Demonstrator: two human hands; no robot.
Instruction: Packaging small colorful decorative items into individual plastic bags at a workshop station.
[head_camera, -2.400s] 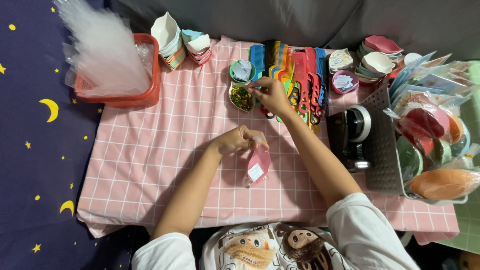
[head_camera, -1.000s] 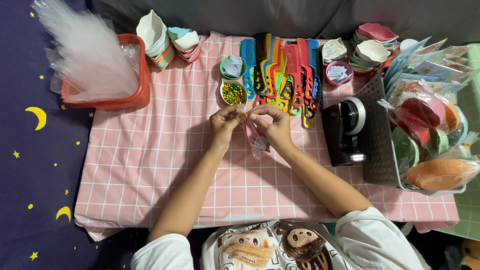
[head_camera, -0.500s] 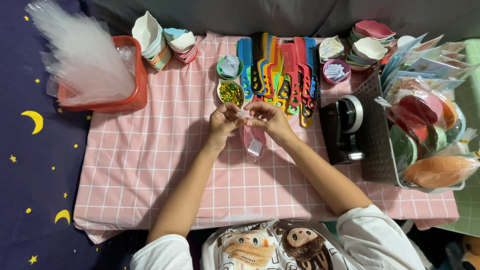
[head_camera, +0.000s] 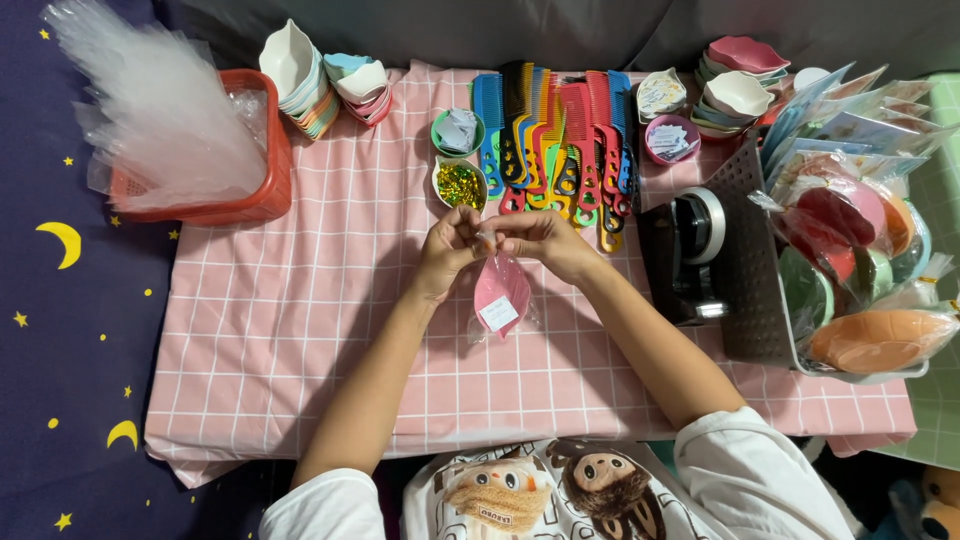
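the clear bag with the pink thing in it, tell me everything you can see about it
The clear plastic bag is small, thin and glossy, with a pink leaf-shaped dish and a small white slip inside. It hangs upright above the pink checked cloth, in the middle, just in front of the row of combs. Its top is pinched between the fingers of the left hand and the right hand; whether its lower end touches the cloth cannot be told.
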